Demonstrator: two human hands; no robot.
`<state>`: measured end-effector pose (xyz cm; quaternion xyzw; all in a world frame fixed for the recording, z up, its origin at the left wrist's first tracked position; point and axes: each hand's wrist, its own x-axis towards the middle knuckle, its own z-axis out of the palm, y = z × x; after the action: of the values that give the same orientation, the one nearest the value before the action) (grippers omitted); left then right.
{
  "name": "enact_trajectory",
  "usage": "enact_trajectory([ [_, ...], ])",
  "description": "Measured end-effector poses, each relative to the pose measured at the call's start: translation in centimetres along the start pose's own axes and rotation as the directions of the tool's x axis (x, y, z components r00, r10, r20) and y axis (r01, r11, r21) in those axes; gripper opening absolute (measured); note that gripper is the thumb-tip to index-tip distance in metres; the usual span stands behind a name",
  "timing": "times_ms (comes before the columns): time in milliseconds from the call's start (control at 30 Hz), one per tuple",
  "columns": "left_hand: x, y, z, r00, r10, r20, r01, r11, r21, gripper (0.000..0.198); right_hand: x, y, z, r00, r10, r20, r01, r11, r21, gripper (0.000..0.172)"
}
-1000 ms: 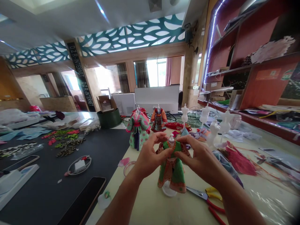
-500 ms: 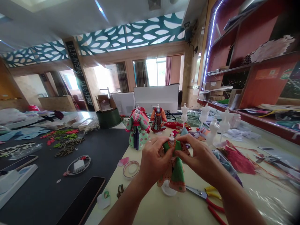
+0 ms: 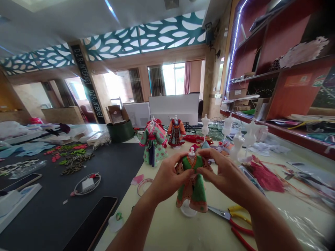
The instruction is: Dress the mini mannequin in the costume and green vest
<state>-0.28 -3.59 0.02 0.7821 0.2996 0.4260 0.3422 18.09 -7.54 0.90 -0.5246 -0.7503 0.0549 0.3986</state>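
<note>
A small white mannequin (image 3: 192,152) on a round white base wears a green and orange robe (image 3: 199,191) with a patterned collar. My left hand (image 3: 170,176) grips the robe's left side, thumb on the front at the waist and fingers behind the shoulder. On the other side my right hand (image 3: 222,172) pinches the robe the same way, its thumb close to the left one. The fingertips behind the cloth are hidden. Scissors (image 3: 227,215) with red and yellow handles lie right of the base.
Dressed figures, one in a green floral robe (image 3: 154,146) and one in orange (image 3: 176,132), stand behind. Bare white mannequins (image 3: 227,124) are at the back right beside red cloth (image 3: 267,176). A tape roll (image 3: 142,186) and a phone (image 3: 91,223) lie left.
My left hand has shifted slightly left and down, and both hands have spread a little, showing more of the green bodice. My left forearm now covers more of the tape roll.
</note>
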Motion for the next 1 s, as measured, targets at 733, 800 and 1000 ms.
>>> enact_trajectory([
  [733,-0.1,0.3,-0.6,0.976,0.066,-0.207,-0.050,0.996,0.080,0.005,0.4,-0.2,0.7,0.959,-0.186,-0.213,0.168,0.981,-0.101,0.009],
  [800,-0.1,0.3,-0.6,0.968,0.125,-0.217,-0.099,0.987,0.128,0.005,0.4,-0.3,0.6,0.958,-0.196,-0.210,0.172,0.977,-0.127,0.009],
  [1000,-0.2,0.2,-0.7,0.969,0.173,-0.176,-0.139,0.972,0.192,0.007,0.5,-0.3,0.6,0.961,-0.184,-0.205,0.152,0.975,-0.163,0.009],
])
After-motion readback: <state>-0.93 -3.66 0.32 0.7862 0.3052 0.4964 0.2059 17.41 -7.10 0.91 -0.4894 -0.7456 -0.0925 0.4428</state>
